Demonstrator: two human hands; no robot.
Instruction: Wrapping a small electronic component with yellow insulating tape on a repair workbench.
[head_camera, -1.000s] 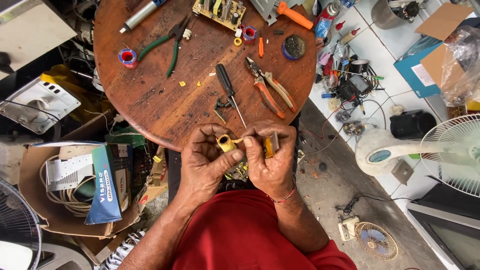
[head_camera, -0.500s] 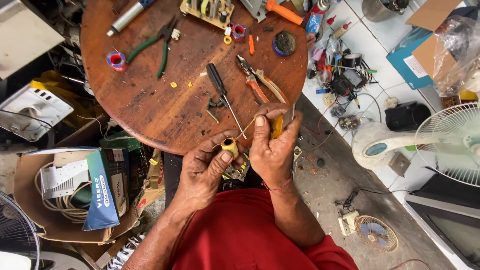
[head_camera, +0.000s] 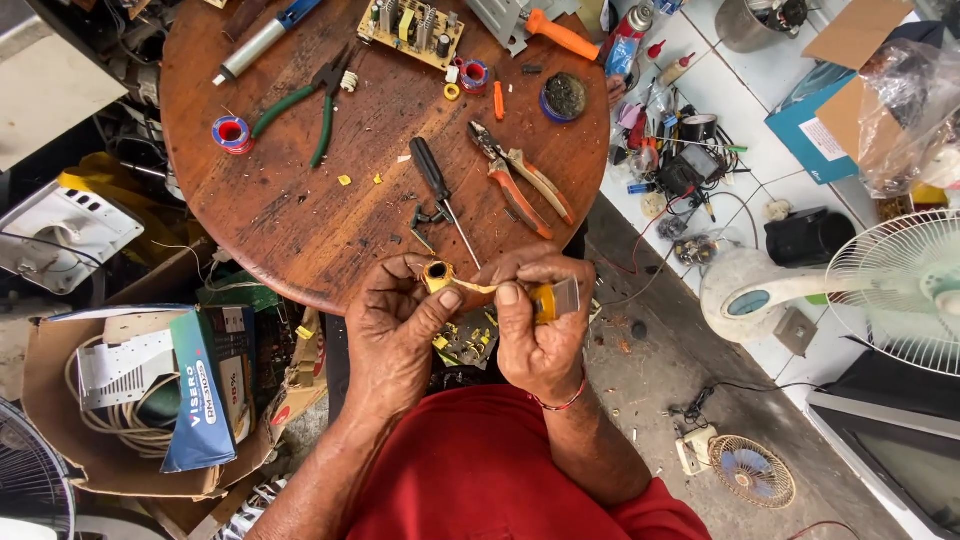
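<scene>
Yellow tape roll (head_camera: 437, 274) sits pinched in my left hand (head_camera: 395, 325), held just past the near edge of the round wooden table (head_camera: 300, 215). A thin strip of the tape (head_camera: 478, 287) runs from it to my right hand (head_camera: 535, 330), which is closed around a utility knife (head_camera: 556, 299) with a yellow body and grey blade. Both hands are close together at chest height, thumbs on top and pressing down, fingers curled under. To do this well, I judge the strip should stay taut between my thumbs, blade angled away from my fingertips. Beyond lie orange-handled pliers (head_camera: 525, 180) and a black-handled screwdriver (head_camera: 438, 185).
</scene>
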